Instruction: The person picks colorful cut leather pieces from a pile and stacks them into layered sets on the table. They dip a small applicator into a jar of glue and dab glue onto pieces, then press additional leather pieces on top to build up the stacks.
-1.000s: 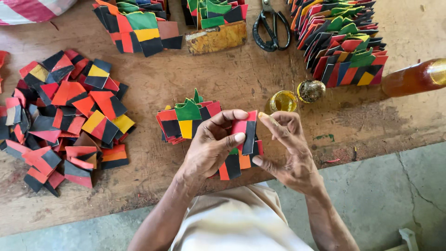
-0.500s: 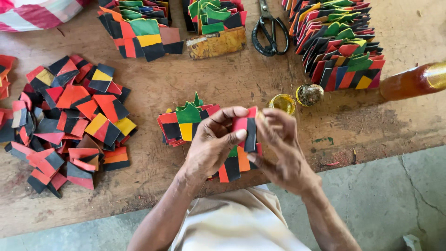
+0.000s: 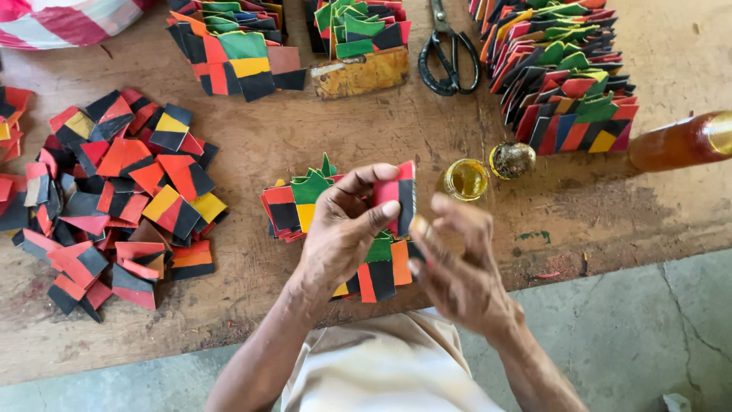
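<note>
Seen from above, a person works at a worn wooden table (image 3: pixel 320 137) strewn with small folded cards in red, black, orange, yellow and green. The left hand (image 3: pixel 343 229) pinches a red and black folded piece (image 3: pixel 399 194) upright between thumb and fingers, lifted just above the table, seemingly so its edge faces the other hand. The right hand (image 3: pixel 457 267), blurred, sits at about 4 o'clock from that piece, fingers loosely curled and partly open; whether it grips anything cannot be told.

Directly beneath both hands lies a small stack of finished pieces (image 3: pixel 305 202), kept close for easy reach. At 9 o'clock is a loose heap of pieces (image 3: pixel 114 198). At 2 o'clock stand a small open jar of yellow liquid (image 3: pixel 466 178) and its lid (image 3: pixel 512 160), near the working hand. Black scissors (image 3: pixel 450 46) lie at 12 o'clock, neat stacked rows (image 3: pixel 564 76) at 1 o'clock.
</note>
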Demonstrator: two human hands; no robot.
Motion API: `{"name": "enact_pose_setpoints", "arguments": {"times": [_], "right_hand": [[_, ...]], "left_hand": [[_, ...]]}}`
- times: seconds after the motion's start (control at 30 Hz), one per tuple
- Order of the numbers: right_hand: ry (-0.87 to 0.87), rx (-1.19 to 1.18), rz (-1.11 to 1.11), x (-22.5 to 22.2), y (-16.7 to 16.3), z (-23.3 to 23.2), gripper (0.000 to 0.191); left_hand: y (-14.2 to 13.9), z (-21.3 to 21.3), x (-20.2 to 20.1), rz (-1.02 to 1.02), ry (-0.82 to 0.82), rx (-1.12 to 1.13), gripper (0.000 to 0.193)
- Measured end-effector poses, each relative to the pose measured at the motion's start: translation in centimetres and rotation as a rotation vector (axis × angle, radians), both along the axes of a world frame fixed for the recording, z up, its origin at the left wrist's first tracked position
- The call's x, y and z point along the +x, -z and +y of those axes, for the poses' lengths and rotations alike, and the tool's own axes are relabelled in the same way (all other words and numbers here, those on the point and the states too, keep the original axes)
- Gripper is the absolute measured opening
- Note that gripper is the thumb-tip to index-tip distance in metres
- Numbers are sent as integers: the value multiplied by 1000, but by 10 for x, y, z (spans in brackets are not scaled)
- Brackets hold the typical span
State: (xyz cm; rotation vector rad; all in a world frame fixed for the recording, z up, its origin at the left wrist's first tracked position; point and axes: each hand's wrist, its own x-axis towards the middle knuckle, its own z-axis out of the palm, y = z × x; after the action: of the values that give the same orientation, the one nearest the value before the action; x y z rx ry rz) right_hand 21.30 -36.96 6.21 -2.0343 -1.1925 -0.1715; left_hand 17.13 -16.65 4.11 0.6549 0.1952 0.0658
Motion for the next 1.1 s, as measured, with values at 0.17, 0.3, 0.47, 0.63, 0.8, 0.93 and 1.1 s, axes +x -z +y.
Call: {"name": "enact_pose_setpoints", "arguments": {"times": [0.17,0.3,0.47,0.63,0.8,0.93,1.1], "right_hand": [[-5,-33,20,4,-1,6,68],[154,-44,-8,33,-5,6,94],[396,-80,153,44,-12,-11,134],[450,-3,421,50,23,2,126],[479,34,426,47,37,-11,116],[476,5,448,45,33,-25,115],[428,15,508,48,33,-29,115]], "left_hand": [[-9,2,0,-6,41,43,39],[-34,-4,-14,-32,145,169,46],[-55,20,0,-106,9,718,34],[-35,41,66,-412,-75,1525,22],[3,29,133,-698,49,1579,19],[24,13,163,-793,110,1615,17],[32,1,180,-879,174,1618,18]]}}
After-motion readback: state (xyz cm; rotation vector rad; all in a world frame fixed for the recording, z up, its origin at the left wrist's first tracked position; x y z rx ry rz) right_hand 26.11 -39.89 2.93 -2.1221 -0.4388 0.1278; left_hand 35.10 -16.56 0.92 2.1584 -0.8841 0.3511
